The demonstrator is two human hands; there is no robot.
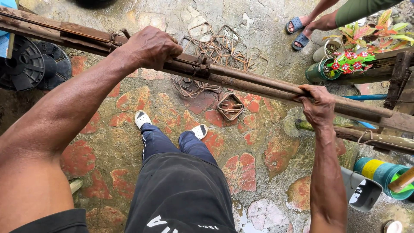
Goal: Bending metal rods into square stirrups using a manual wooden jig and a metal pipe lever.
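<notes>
both grips, left hand [148, 46] and right hand [318, 105], clamp the rusty bar [241, 81]; wire loops [215, 51] crowd below.

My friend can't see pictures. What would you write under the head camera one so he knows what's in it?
Seen from above, a person's left hand and right hand grip a long rusty metal bar over a wet stone floor. Below lie bent wire loops; another person's sandalled feet stand near potted flowers.
</notes>
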